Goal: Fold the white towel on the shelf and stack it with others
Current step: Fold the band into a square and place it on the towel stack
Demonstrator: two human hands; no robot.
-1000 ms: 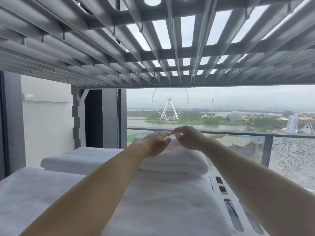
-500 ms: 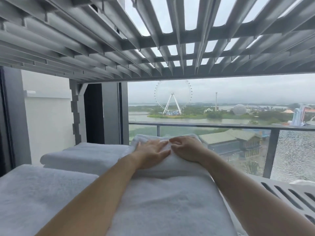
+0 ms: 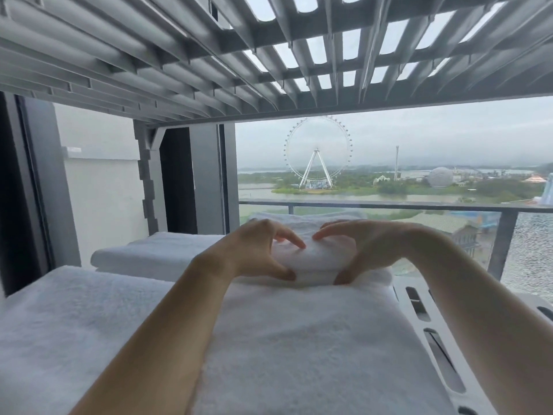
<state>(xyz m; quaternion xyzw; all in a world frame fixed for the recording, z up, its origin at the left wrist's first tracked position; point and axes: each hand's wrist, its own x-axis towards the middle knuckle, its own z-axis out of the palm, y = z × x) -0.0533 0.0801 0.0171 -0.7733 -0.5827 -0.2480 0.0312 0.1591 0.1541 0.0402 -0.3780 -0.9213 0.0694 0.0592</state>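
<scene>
Item: white towel point(image 3: 311, 260), folded small, lying atop a larger towel point(image 3: 299, 339) on the shelf point(image 3: 402, 313) | we log left grip point(image 3: 254, 250) and right grip point(image 3: 368, 250) each half-closed round its near edge, thumbs low, fingers on top | folded towels point(image 3: 149, 253) just left | slatted shelf above point(image 3: 209, 55) | railing point(image 3: 389, 205), Ferris wheel point(image 3: 317, 154) beyond

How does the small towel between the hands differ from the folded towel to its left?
The small towel is gripped by the left hand and right hand; the left towel lies untouched. The small towel is a compact, rounded bundle; the left towel is longer and flatter. Both are white and folded.
</scene>
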